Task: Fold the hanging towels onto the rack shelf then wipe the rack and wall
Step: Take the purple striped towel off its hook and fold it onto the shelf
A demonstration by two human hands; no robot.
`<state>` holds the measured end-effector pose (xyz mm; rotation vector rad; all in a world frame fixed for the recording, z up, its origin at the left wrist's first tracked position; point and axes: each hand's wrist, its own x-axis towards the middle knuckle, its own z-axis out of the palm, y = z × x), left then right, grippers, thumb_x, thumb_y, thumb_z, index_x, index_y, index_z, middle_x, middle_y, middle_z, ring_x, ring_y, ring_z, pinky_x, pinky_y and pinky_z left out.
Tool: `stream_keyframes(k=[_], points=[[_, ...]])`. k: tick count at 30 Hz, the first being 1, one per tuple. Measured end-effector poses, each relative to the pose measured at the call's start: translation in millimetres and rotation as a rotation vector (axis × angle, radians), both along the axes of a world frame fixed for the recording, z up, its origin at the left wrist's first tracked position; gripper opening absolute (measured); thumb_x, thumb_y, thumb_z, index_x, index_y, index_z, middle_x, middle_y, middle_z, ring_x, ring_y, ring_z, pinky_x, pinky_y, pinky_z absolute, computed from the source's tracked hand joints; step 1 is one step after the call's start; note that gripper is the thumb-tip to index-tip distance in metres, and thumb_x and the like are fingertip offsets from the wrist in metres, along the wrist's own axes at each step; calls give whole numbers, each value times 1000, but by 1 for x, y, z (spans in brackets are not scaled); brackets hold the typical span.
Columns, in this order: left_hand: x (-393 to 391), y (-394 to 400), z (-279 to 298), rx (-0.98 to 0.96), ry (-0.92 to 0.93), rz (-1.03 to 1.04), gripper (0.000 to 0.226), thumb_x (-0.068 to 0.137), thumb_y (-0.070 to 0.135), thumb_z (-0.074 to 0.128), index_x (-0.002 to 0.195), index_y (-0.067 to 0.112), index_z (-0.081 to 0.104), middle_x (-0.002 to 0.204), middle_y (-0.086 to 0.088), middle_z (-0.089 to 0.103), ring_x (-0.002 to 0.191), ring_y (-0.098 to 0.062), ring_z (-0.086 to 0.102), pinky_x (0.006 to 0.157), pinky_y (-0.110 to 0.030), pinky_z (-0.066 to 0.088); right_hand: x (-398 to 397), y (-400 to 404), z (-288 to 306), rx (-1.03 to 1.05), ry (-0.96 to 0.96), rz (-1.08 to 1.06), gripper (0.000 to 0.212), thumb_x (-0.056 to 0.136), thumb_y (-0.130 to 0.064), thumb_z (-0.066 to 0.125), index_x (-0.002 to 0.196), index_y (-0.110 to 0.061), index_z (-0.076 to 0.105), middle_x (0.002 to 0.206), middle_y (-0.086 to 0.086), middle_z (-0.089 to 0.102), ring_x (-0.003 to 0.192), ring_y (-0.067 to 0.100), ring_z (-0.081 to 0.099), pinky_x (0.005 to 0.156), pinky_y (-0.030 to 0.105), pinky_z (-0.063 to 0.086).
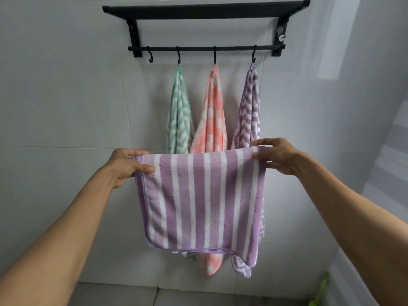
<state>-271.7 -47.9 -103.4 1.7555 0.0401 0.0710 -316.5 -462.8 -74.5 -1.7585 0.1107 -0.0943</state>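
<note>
A purple and white striped towel (203, 199) hangs doubled over in front of me, below the rack. My left hand (125, 166) pinches its top left corner and my right hand (278, 156) pinches its top right corner, holding the top edge level. Behind it, three towels hang from hooks on the black rack's lower bar (205, 49): a green zigzag towel (180, 111), an orange checked towel (213, 115) and a purple zigzag towel (248, 111). The leftmost hook (150, 57) is bare. The rack shelf (205, 10) sits at the top, seen from below.
The white tiled wall (66, 96) surrounds the rack. A side wall (364, 85) stands close on the right. Something green (320, 290) shows at the bottom right near the floor.
</note>
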Motion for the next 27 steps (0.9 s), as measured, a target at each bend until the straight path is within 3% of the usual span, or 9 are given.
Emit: stream_keyframes(k=[4, 7, 9, 12, 17, 21, 23, 25, 27], points=[[1, -1, -7, 124, -29, 37, 61, 51, -13, 90, 107, -1, 71, 93, -15, 74, 80, -23, 70, 88, -39, 59, -2, 1, -3, -50, 47, 28, 36, 80, 1, 80, 113, -9, 70, 127, 14, 63, 110, 30, 64, 98, 46, 56], [2, -4, -11, 221, -47, 65, 58, 51, -5, 95, 103, -4, 71, 91, -11, 72, 84, -23, 68, 93, -36, 55, -5, 1, -7, -83, 83, 85, 52, 62, 5, 86, 111, -4, 70, 122, 16, 67, 109, 33, 65, 92, 43, 57], [3, -3, -8, 287, -49, 85, 53, 50, 4, 98, 97, -2, 73, 93, -11, 72, 91, -27, 68, 91, -36, 55, -2, 4, -7, -199, 79, 61, 45, 67, 11, 85, 107, -2, 72, 120, 18, 68, 111, 36, 65, 93, 43, 58], [5, 2, 9, 297, -65, 70, 47, 51, 13, 99, 86, -1, 72, 85, -12, 69, 78, -23, 63, 78, -37, 53, 7, 5, 5, -332, 46, 24, 33, 82, 0, 80, 114, -1, 71, 117, 16, 69, 112, 34, 66, 97, 46, 57], [0, 17, 24, 128, -121, -45, 36, 67, 16, 90, 93, -1, 71, 97, -16, 74, 79, -21, 68, 89, -38, 55, 11, -5, 13, -145, 56, 109, 39, 93, -12, 72, 130, -5, 62, 125, 7, 69, 119, 23, 63, 108, 48, 48], [0, 16, 20, -121, -162, 21, 84, 44, 37, 98, 115, 4, 70, 107, -13, 76, 95, -26, 74, 93, -45, 56, 17, 4, 5, 119, -79, 26, 45, 95, -18, 69, 137, -7, 57, 130, 12, 66, 111, 24, 65, 97, 44, 53], [3, 19, 25, -277, -208, 2, 89, 45, 37, 97, 121, 3, 67, 113, -15, 75, 97, -28, 74, 87, -45, 60, 15, 9, 5, 242, -134, 29, 59, 89, -33, 76, 141, -16, 53, 133, 9, 65, 108, 25, 65, 90, 42, 54], [-9, 17, 9, -204, -110, -106, 90, 40, 40, 101, 116, 2, 70, 110, -15, 76, 97, -28, 75, 80, -43, 62, 6, 15, -11, 110, 1, 138, 71, 73, -39, 87, 135, -17, 59, 123, 5, 71, 110, 27, 67, 96, 47, 54], [-14, 16, -30, -82, 31, -78, 90, 37, 41, 101, 111, 0, 71, 104, -14, 77, 93, -28, 76, 77, -40, 63, -5, 18, -48, -10, 151, 180, 54, 67, -28, 91, 111, -5, 69, 97, 4, 78, 91, 23, 74, 85, 41, 59]])
